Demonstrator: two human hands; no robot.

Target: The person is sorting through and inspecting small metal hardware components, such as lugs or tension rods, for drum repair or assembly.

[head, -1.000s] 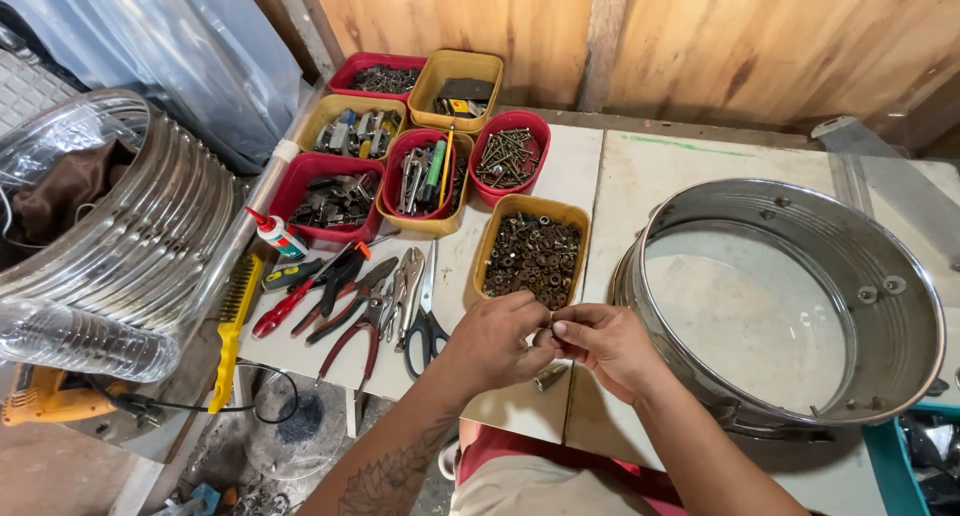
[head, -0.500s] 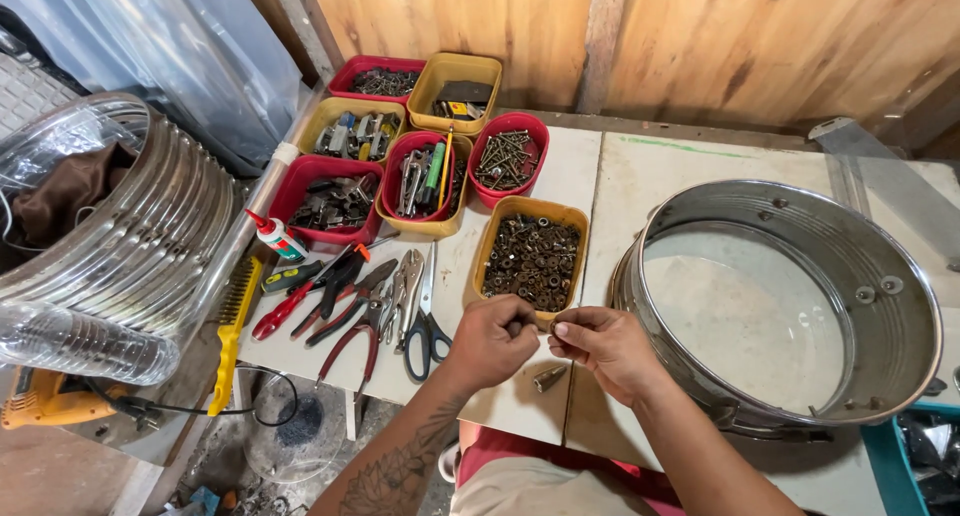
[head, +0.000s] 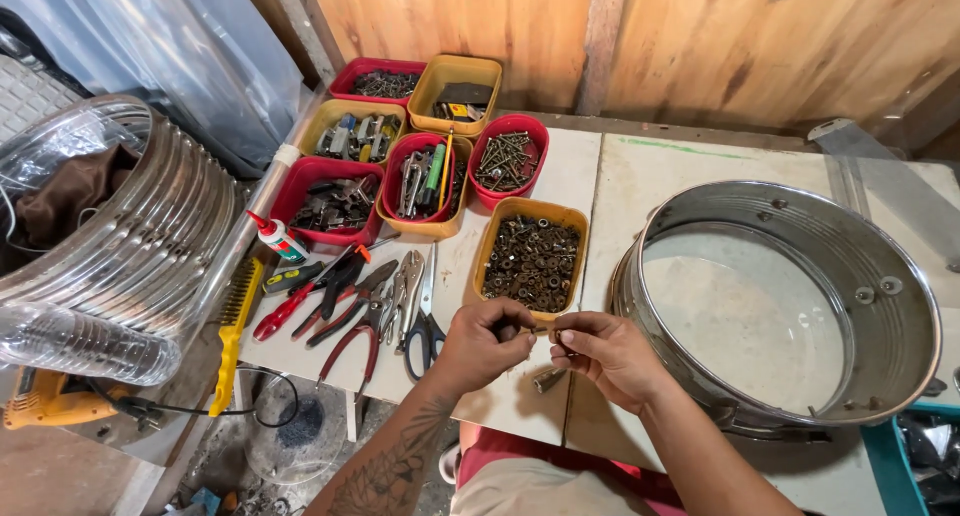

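My left hand and my right hand meet just in front of a yellow tray of rusty nuts and bolts. Between their fingertips they pinch a small metal fastener, each hand gripping one end. Another small bolt lies on the white table below the hands. A round metal drum shell rests on the table right next to my right hand.
Red and yellow trays of screws and tools stand at the back. Pliers and scissors, a yellow wire brush and a small glue bottle lie at left. A stack of hoops sits further left.
Both hands stayed in front of the yellow tray, shifting slightly while working the small fastener between the fingertips.
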